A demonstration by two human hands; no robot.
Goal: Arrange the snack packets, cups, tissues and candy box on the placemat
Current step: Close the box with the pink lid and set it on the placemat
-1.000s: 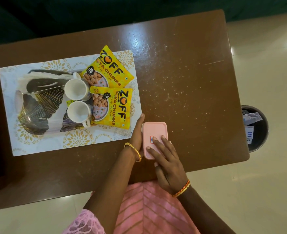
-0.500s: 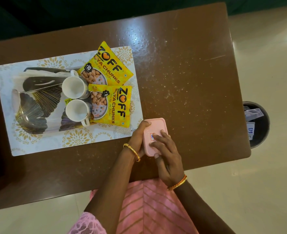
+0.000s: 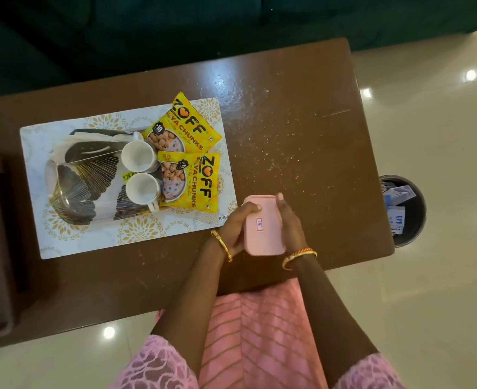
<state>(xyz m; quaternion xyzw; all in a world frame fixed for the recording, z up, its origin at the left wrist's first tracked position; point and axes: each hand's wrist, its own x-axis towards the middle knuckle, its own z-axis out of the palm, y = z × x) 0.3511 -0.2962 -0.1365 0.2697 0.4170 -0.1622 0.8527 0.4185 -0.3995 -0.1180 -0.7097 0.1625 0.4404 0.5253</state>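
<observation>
Now both hands flank the pink candy box (image 3: 262,226), left hand (image 3: 235,230) and right hand (image 3: 290,223) grip clamped on its sides.

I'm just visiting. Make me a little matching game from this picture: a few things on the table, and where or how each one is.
Things:
1. pink box
2. two white cups
3. yellow snack packets
4. bin

Places:
A. on the floor past the table's right end
B. held between both hands
C. on the placemat, overlapping at its right end
D. on the placemat, side by side

Pairs: 1-B, 2-D, 3-C, 4-A
</observation>
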